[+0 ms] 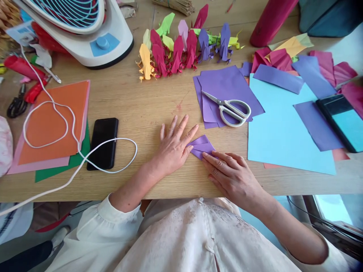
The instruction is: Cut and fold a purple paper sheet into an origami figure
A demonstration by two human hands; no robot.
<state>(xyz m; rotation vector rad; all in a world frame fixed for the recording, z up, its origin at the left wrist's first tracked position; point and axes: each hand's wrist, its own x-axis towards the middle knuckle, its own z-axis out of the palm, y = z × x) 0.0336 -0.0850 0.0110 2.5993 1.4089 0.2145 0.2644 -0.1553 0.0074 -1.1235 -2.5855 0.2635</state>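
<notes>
A small folded piece of purple paper (202, 144) lies flat on the wooden table (159, 102), with creases across it. My left hand (176, 145) rests palm down at its left side, fingers spread, the thumb touching the paper's left corner. From the right, my right hand (231, 172) lies over the paper's lower right edge, its fingers stretched out and hiding that part. Beyond the hands, white-handled scissors (231, 109) lie on a stack of purple sheets (235, 81).
Folded paper figures (177, 53) in several colours stand at the back. Left are a black phone (103, 141), a white cable (69, 181), orange sheets (53, 124) and a white fan (104, 41). A light blue sheet (283, 136) and a dark device (343, 122) lie right.
</notes>
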